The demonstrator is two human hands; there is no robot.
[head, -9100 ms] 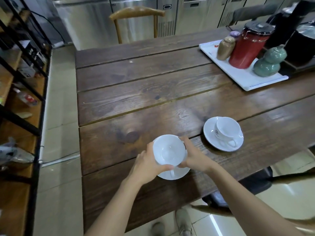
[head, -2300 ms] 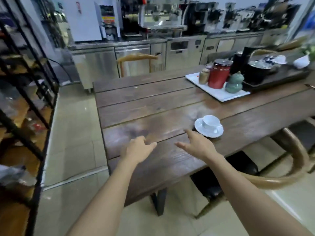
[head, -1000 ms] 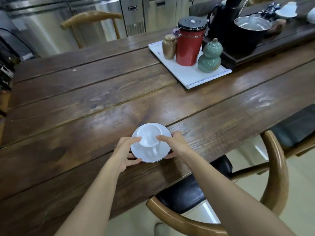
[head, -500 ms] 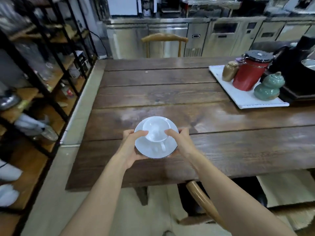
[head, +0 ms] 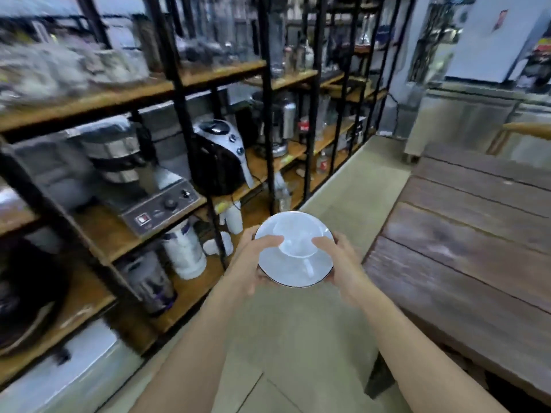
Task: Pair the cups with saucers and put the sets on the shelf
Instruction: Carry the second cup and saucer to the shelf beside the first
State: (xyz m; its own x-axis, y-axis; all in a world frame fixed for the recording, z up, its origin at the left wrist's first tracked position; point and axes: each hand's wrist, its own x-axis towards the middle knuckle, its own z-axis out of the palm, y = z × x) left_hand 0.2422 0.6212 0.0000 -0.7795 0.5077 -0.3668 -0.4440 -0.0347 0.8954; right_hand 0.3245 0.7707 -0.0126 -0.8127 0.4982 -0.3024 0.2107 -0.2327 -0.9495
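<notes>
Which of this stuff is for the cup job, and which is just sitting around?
For the job:
- cup
- saucer under it
- left hand and right hand, holding the set
- shelf

Just sitting around:
- black and silver appliance
- machine with knobs
- white jug
- wooden table

Wooden plank table (head: 465,239) at right. Black-and-silver appliance (head: 219,158) beside grey machine with knobs (head: 158,204). White canister (head: 185,251) below. Tiled floor (head: 298,338).

Both hands (head: 253,263) carry cup (head: 295,241) on saucer (head: 293,271) beside shelf (head: 185,81).
</notes>
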